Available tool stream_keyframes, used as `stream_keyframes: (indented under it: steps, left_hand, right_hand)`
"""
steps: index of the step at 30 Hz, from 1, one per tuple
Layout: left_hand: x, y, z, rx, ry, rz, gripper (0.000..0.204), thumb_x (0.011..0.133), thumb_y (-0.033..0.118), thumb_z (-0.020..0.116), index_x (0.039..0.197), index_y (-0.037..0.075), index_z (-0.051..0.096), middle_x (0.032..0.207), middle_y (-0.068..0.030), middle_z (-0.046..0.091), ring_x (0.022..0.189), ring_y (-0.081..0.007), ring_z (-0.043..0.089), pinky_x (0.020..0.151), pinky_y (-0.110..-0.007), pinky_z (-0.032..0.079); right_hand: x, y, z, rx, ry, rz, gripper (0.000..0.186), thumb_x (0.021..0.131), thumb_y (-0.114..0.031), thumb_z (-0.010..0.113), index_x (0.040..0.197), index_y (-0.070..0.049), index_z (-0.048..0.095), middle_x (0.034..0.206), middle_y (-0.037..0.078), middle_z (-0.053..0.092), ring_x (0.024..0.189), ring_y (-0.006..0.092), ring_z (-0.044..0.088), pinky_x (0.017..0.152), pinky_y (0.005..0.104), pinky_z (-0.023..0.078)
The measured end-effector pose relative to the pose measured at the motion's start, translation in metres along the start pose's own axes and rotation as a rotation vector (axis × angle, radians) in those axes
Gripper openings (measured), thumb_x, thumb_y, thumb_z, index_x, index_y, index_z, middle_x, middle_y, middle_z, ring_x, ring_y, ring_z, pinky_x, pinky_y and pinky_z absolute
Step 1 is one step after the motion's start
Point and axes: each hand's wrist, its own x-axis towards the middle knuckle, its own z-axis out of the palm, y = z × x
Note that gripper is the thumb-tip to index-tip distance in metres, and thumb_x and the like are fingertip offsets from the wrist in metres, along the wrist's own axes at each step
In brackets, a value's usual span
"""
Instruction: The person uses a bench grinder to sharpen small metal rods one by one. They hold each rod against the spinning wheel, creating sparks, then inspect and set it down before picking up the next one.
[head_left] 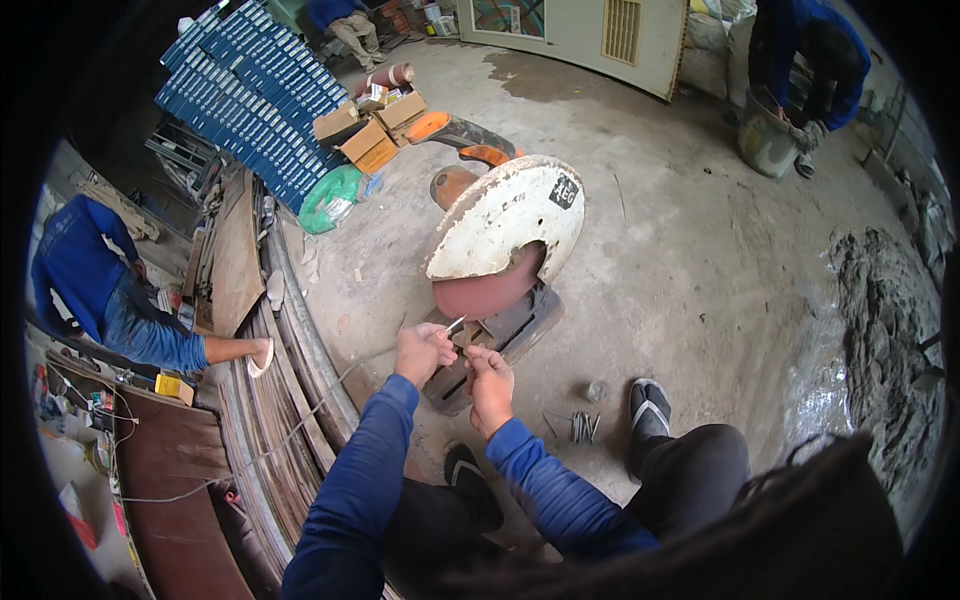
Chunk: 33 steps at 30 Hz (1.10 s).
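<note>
Low on the floor in front of me stands a cut-off saw with a chipped white blade guard [505, 215], a dark red disc [490, 292] and an orange handle [430, 127]. My left hand [424, 352] is closed on a short thin metal rod [456, 325], whose pale tip points up beside the disc's lower edge. Close by on the right, my right hand [490, 388] is pinched over the saw's metal base [525, 325]; what its fingers hold, if anything, is hidden. Several short metal rods [583, 427] lie bunched near my feet, beside a small clear cup [597, 391].
Long metal bars [300, 330] and a grey cable [290, 432] run along my left. A co-worker [110, 290] sits beyond them. Blue stacked boxes [250, 100] and open cartons [372, 140] stand far left. Another person bends over a bucket [768, 140] far right, near wet cement [885, 330].
</note>
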Motion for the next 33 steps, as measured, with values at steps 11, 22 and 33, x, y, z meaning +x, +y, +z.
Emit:
stream_keyframes:
  steps: [11, 22, 33]
  left_hand:
    - [-0.011, 0.008, 0.006, 0.044, -0.112, 0.062, 0.02, 0.095, 0.008, 0.062, 0.108, -0.006, 0.064, 0.089, -0.0119, 0.07, 0.071, -0.0153, 0.068, 0.062, -0.025, 0.056]
    - [-0.01, 0.006, 0.004, 0.054, -0.085, 0.063, 0.015, 0.095, 0.008, 0.06, 0.103, -0.004, 0.063, 0.089, -0.0112, 0.069, 0.071, -0.0153, 0.067, 0.063, -0.025, 0.056]
    - [0.001, -0.004, 0.005, 0.049, 0.056, 0.088, 0.019, 0.099, 0.01, 0.052, 0.093, -0.003, 0.063, 0.075, -0.0106, 0.066, 0.057, -0.017, 0.065, 0.052, -0.029, 0.055]
  right_hand:
    - [-0.004, -0.005, 0.001, -0.005, 0.003, -0.04, 0.017, 0.093, -0.007, 0.054, 0.104, 0.001, 0.064, 0.083, 0.001, 0.06, 0.062, 0.0055, 0.049, 0.053, 0.0204, 0.038]
    - [0.007, 0.01, -0.002, 0.029, 0.006, -0.072, 0.011, 0.094, -0.015, 0.061, 0.097, -0.004, 0.065, 0.077, -0.002, 0.058, 0.052, 0.004, 0.045, 0.045, 0.0216, 0.034]
    - [0.005, 0.006, 0.002, 0.009, -0.001, -0.072, 0.011, 0.093, -0.018, 0.064, 0.089, -0.008, 0.064, 0.071, -0.004, 0.055, 0.052, 0.0045, 0.044, 0.044, 0.0228, 0.033]
